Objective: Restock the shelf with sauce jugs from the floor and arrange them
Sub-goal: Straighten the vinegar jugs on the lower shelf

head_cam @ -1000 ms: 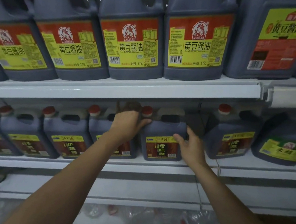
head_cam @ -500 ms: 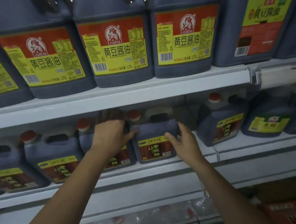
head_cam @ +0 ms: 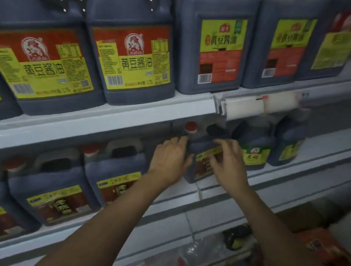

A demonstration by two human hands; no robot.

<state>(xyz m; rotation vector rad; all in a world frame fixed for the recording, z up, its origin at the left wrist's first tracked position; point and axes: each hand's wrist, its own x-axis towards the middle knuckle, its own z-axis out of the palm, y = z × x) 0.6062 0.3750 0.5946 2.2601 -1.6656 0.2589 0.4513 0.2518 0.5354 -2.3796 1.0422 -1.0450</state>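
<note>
- Overhead, the head view shows white metal shelving: the upper shelf (head_cam: 141,116) carries a row of big dark soy-sauce jugs (head_cam: 132,63) with red-and-yellow labels, before a perforated back panel.
- Under that shelf, the middle shelf (head_cam: 225,188) holds smaller dark jugs with red caps; the red-capped jug (head_cam: 203,148) stands at its front edge, just below the upper shelf's white price strip (head_cam: 259,105).
- Left hand (head_cam: 170,158) presses straight fingers against that jug's left side; right hand (head_cam: 230,162) touches its label with loosely bent fingers. Motion blur hides whether they grip.
- Green-labelled jugs (head_cam: 255,150) stand right of it.
</note>
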